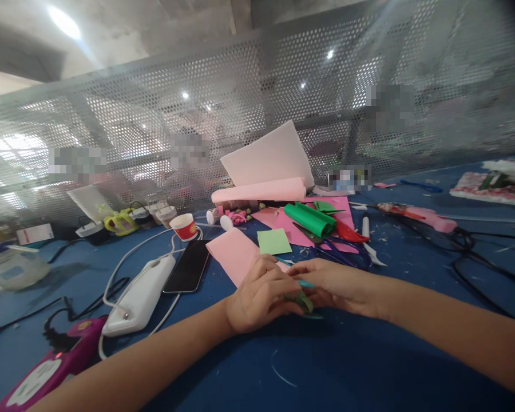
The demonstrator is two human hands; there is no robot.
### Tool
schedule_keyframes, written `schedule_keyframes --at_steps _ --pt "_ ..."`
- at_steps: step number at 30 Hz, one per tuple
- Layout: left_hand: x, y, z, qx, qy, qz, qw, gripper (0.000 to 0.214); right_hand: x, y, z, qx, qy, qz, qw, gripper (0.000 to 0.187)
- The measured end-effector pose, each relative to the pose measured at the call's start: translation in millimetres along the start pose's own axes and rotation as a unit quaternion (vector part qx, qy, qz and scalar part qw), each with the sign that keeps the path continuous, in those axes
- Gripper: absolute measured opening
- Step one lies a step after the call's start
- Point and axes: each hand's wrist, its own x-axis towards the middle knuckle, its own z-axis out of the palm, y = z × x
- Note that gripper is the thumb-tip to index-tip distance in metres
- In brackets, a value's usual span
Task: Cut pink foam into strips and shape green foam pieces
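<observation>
My left hand [261, 294] and my right hand [332, 283] meet over the near middle of the blue table, fingers curled together. Pinched between them is a small green folded piece [301, 300], partly hidden by the fingers. Slim teal pointed bits [306, 284] show beside it; I cannot make out what they belong to. Just beyond the hands lie a pink paper sheet [234, 252] and a light green paper square [274, 241]. A shiny green roll [311, 220] rests on brighter pink paper [347, 209] behind them.
Left of my hands are a black phone [187, 266], a white power strip [139, 294], a paper cup [183, 226] and a purple device [60, 363]. On the right lies a pink-handled glue gun [433, 218] with black cables [463, 249]. A perforated metal screen [257, 103] stands behind.
</observation>
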Motion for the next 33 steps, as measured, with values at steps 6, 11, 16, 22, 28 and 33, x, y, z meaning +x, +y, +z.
schedule_keyframes --at_steps 6,11,16,22,28,33 --pt "0.5 -0.6 0.1 0.005 0.007 0.021 1.0 0.016 3.6 4.0 -7.1 0.005 -0.051 -0.013 0.999 0.014" --pt "0.7 -0.9 0.8 -0.001 0.043 0.014 0.999 0.015 9.8 6.4 -10.5 0.042 -0.013 -0.026 0.999 0.026" --pt "0.9 -0.6 0.9 0.027 0.034 0.058 0.997 0.015 11.4 4.0 -11.7 0.05 0.058 -0.101 0.992 0.019" --pt "-0.5 -1.5 4.3 0.027 0.087 0.036 0.995 0.019 11.9 2.2 -14.2 -0.02 0.132 -0.201 0.97 0.027" --pt "-2.2 -4.2 7.5 -0.024 0.118 -0.02 0.992 0.021 13.2 2.4 -20.6 -0.121 0.168 -0.333 0.92 0.031" --pt "-3.7 -14.1 13.4 -0.075 0.171 -0.08 0.979 0.029 12.6 2.0 -20.2 -0.158 0.181 -0.323 0.915 0.028"
